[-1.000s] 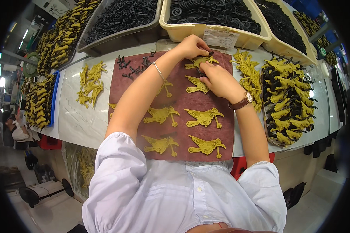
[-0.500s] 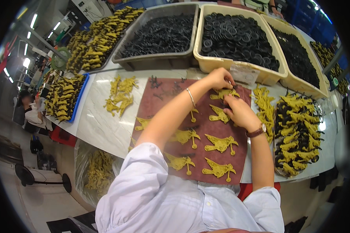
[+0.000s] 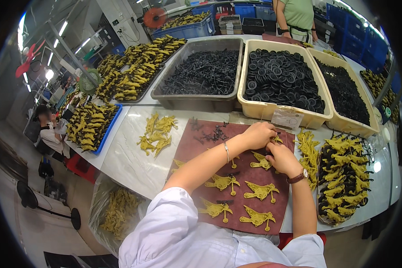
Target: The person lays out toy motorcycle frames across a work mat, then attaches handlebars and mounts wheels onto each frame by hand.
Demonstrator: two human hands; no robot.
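Observation:
Both hands meet near the far right corner of a reddish-brown mat (image 3: pixel 283 190). My left hand (image 3: pixel 260 135) has its fingers bent down over a yellow plastic part (image 3: pixel 278 139), mostly covered by the hands. My right hand (image 3: pixel 281 157) pinches at the same part from the near side. Flat yellow bird-shaped pieces lie in rows on the mat, such as a yellow piece (image 3: pixel 261 192) close to my body. Some carry a small black part. Small black pieces (image 3: pixel 216 133) lie loose at the mat's far left.
Behind the mat stand a grey tub of thin black parts (image 3: pixel 201 71), a cream tub of black wheels (image 3: pixel 281 76) and another cream tub (image 3: pixel 339 85). Yellow pieces (image 3: pixel 308 149) and a loaded tray (image 3: pixel 344 178) are at right. Further yellow pieces (image 3: pixel 156 131) lie left.
The view has tilted up, so the table sits lower in the picture. My hands stay at the mat's far right corner and have drawn closer together over the yellow part.

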